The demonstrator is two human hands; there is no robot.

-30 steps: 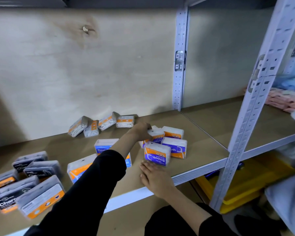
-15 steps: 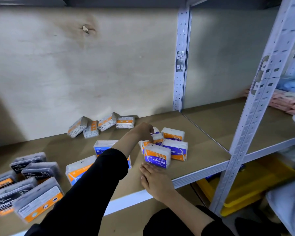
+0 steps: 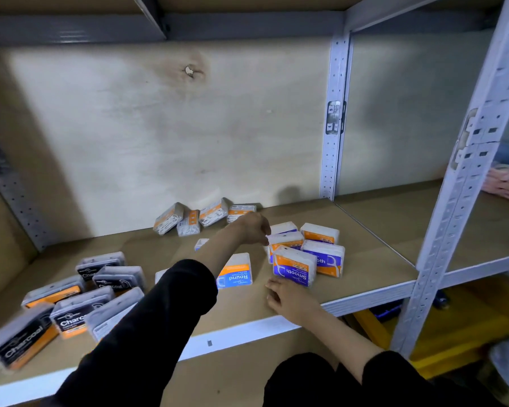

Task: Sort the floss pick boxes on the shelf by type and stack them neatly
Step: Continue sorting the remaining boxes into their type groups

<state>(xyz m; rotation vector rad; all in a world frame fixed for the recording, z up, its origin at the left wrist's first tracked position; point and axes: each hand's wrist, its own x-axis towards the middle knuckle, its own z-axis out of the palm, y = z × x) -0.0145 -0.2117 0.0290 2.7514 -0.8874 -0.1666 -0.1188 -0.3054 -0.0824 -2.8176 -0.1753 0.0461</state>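
Observation:
Several purple-and-orange Smooth boxes (image 3: pixel 294 267) sit clustered at the right of the wooden shelf (image 3: pixel 232 337). My left hand (image 3: pixel 253 229) reaches across to them, its curled fingertips closed on the left corner of the middle Smooth box (image 3: pixel 287 240). On the shelf just in front of the nearest Smooth box lies my right hand (image 3: pixel 288 298), flat and holding nothing. A blue-and-orange Round box (image 3: pixel 235 273) shows under my left forearm, with another partly hidden behind it. Black Charcoal boxes (image 3: pixel 71 317) are scattered at the left. Small orange-and-white boxes (image 3: pixel 188 220) lean along the back wall.
A grey perforated upright (image 3: pixel 453 207) stands at the shelf's front right, another (image 3: pixel 334 118) at the back. Pink packets (image 3: pixel 507 180) lie on the neighbouring shelf to the right. A yellow bin (image 3: pixel 459 327) sits below.
My left hand has slid a little left, off the top of the middle Smooth box to its corner. My right hand has stayed put. The view has tilted up slightly.

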